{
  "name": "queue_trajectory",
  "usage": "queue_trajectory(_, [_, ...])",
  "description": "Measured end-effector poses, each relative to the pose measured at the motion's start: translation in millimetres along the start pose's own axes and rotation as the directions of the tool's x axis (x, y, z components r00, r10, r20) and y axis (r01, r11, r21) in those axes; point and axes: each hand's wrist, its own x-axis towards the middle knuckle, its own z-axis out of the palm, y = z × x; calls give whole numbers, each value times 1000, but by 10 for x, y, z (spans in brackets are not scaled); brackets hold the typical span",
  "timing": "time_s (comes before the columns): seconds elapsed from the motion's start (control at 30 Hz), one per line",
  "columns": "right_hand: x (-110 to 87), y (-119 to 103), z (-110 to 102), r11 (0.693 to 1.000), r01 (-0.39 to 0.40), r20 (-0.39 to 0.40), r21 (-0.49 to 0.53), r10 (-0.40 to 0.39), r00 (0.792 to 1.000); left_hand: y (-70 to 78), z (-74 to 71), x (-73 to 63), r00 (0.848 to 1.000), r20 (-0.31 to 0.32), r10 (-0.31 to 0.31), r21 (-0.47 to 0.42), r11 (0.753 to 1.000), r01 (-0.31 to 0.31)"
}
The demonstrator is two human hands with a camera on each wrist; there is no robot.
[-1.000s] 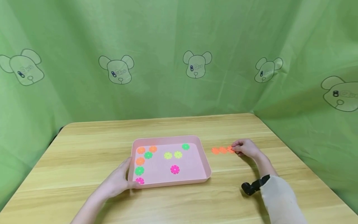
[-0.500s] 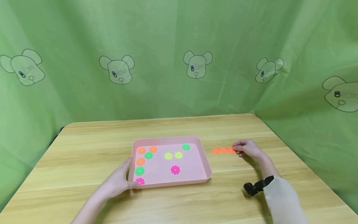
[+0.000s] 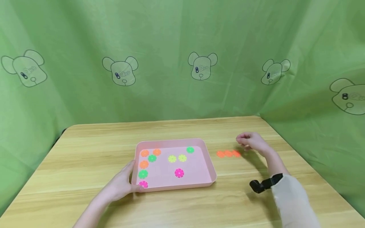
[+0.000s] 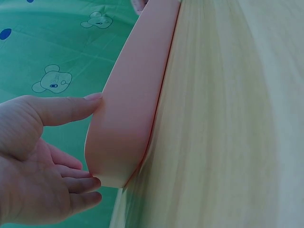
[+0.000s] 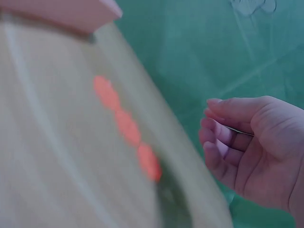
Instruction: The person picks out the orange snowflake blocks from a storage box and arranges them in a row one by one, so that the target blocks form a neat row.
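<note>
At its front left corner, a shallow pink tray [image 3: 196, 183] is held by my left hand [image 3: 118, 186], the thumb at the front wall and the fingers along the left side. My left thumb [image 4: 71, 110] presses the tray wall [image 4: 128, 95] in the left wrist view. Three orange notched plastic discs [image 3: 228, 153] lie in an edge-to-edge row right of the tray. Above and behind the row's right end, my right hand [image 3: 252, 141] is raised with loosely bent fingers. Nothing shows between its fingers [image 5: 218, 154] in the right wrist view; the orange row [image 5: 127, 127] lies apart from them.
Inside the tray are several loose discs: orange [image 3: 144, 164], green [image 3: 143, 174], yellow [image 3: 182, 158] and pink [image 3: 179, 173]. A wooden table [image 3: 94, 148] carries everything. A green curtain [image 3: 159, 95] hangs behind it and at the sides.
My right hand has let go of the rightmost orange disc and risen away from it toward the back. The left hand stays at the tray's corner.
</note>
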Motion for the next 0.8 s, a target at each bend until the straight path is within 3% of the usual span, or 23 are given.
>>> queue_trajectory(0.3, [239,-501,178,998,62,113,0,-61,992,-17,6,12,1000,0,-10,-3,1000,10])
queue_trajectory(0.8, [594,-1178,836,987,120,243,111,-144,959,-16,-1,13,1000,-9,2,9,1000,-2])
